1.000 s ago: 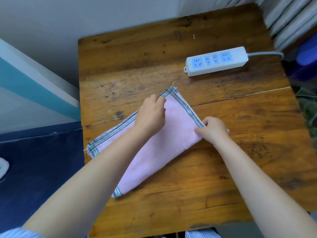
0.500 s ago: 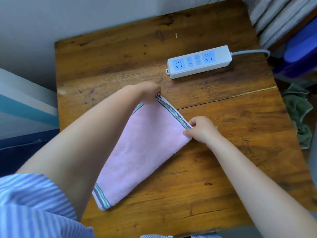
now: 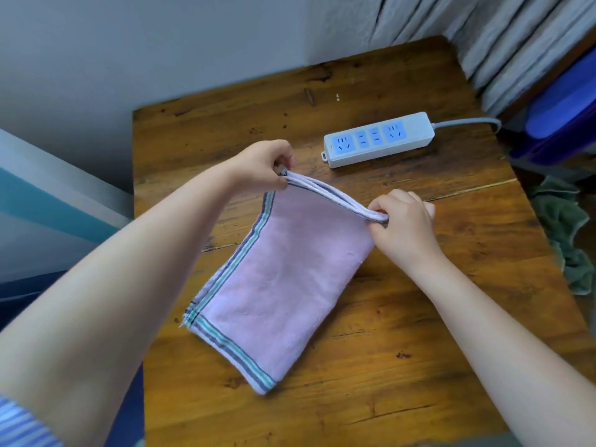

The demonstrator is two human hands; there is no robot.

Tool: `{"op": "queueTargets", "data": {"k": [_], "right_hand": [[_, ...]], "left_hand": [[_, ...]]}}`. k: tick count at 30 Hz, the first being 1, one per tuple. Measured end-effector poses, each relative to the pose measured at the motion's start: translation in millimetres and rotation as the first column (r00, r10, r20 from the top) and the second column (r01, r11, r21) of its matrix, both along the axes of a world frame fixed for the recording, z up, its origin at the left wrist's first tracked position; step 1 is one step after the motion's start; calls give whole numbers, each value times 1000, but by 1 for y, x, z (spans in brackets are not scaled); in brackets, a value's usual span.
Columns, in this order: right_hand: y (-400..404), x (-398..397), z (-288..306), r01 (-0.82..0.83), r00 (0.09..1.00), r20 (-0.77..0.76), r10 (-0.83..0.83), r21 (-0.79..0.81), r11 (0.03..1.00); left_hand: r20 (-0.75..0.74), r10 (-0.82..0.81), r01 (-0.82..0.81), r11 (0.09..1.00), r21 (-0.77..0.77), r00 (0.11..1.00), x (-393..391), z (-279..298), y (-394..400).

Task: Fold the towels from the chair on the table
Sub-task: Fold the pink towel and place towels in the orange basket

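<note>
A pink towel [image 3: 283, 282] with green and grey striped borders lies folded into a long strip on the wooden table [image 3: 403, 366]. Its far short end is lifted off the wood, layers stacked. My left hand [image 3: 264, 164] pinches the far left corner of that end. The far right corner is pinched by my right hand [image 3: 403, 221]. The near end of the towel rests flat on the table. A green towel [image 3: 567, 240] hangs crumpled beyond the table's right edge.
A white power strip [image 3: 379, 140] with blue sockets lies at the back of the table, its grey cable [image 3: 467, 122] running off to the right. A grey wall stands behind; curtains and a blue object [image 3: 567, 104] sit at the upper right.
Both hands have raised the towel's far end off the table, where it lay flat before. The head view has shifted, so the table sits more to the right.
</note>
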State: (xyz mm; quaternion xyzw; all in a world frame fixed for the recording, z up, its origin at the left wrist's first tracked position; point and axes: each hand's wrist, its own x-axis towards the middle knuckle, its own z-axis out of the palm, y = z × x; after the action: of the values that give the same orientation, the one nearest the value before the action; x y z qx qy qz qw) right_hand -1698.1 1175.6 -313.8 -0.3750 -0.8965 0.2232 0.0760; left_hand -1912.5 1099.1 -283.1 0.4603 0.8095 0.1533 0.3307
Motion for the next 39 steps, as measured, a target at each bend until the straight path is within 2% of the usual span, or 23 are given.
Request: {"op": "queueTargets", "data": {"k": [3, 6, 8, 11, 15, 18, 22, 28, 32, 36, 39], "right_hand": [[-17, 0, 11, -79, 994, -70, 79, -5, 997], [-45, 3, 19, -124, 983, -146, 110, -93, 988], [-68, 8, 21, -138, 979, -161, 123, -85, 987], [-102, 17, 16, -196, 973, -132, 190, -36, 980], [-152, 25, 9, -289, 955, -72, 287, -15, 957], [-182, 28, -1, -301, 952, -52, 303, 49, 952], [-211, 35, -13, -262, 953, -121, 278, 134, 956], [-243, 47, -39, -330, 915, -137, 380, 289, 899], [-249, 49, -50, -388, 899, -66, 433, 337, 858], [-251, 56, -53, -476, 873, 49, 486, 303, 825], [-245, 61, -52, -486, 861, 16, 508, 315, 815]], "left_hand": [[-132, -86, 92, 995, 41, 988, 0, 9, -25], [-254, -236, 253, 967, 36, 938, 3, 12, -60], [-315, -296, 320, 947, 26, 902, 9, 10, -86], [-402, -375, 384, 921, -60, 836, 19, 2, -122], [-504, -517, 459, 854, -245, 692, 23, -12, -168], [-553, -550, 499, 827, -258, 626, 23, -23, -195], [-594, -542, 510, 825, -243, 594, 23, -33, -218], [-576, -598, 500, 796, -342, 557, 29, -43, -239], [-565, -594, 458, 803, -381, 573, 30, -48, -246], [-518, -617, 435, 786, -439, 593, 34, -55, -253], [-542, -591, 430, 807, -406, 597, 36, -56, -258]]}}
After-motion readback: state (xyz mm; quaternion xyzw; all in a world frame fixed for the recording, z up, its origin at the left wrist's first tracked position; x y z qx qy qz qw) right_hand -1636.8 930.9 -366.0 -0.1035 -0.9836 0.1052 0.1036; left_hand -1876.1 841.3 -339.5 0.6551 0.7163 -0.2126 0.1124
